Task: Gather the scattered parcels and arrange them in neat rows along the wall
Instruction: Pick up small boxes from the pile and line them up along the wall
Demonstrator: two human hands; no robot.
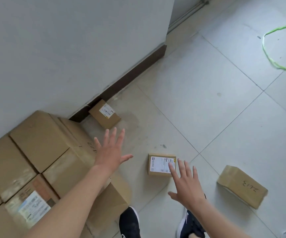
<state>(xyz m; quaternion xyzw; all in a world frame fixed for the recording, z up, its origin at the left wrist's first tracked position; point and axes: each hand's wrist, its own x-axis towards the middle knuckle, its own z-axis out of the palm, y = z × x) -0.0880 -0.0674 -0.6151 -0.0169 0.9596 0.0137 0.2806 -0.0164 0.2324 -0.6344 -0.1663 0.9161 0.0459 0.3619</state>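
1. The big cartons (41,152) sit packed edge to edge against the wall (53,48). That block looks finished.
2. A small parcel (104,114) lies at the foot of the wall, just past the cartons, label up. Its short end meets the wall and its long axis points away from it. I judge it placed, though a gap separates it from the cartons.
3. The left hand (110,152) hovers by the cartons' outer edge, on the side away from the wall, fingers spread and holding nothing.
4. A labelled parcel (161,164) lies well out from the wall, label up and nearly square, its edges skewed to the wall. It is not yet gathered.
5. The right hand (185,184) has its fingers spread over that label, gripping nothing. Whether they touch it I cannot tell.
6. A handwritten parcel (241,186) lies farthest from the wall, with its long axis crosswise to the wall. It also remains to be gathered.
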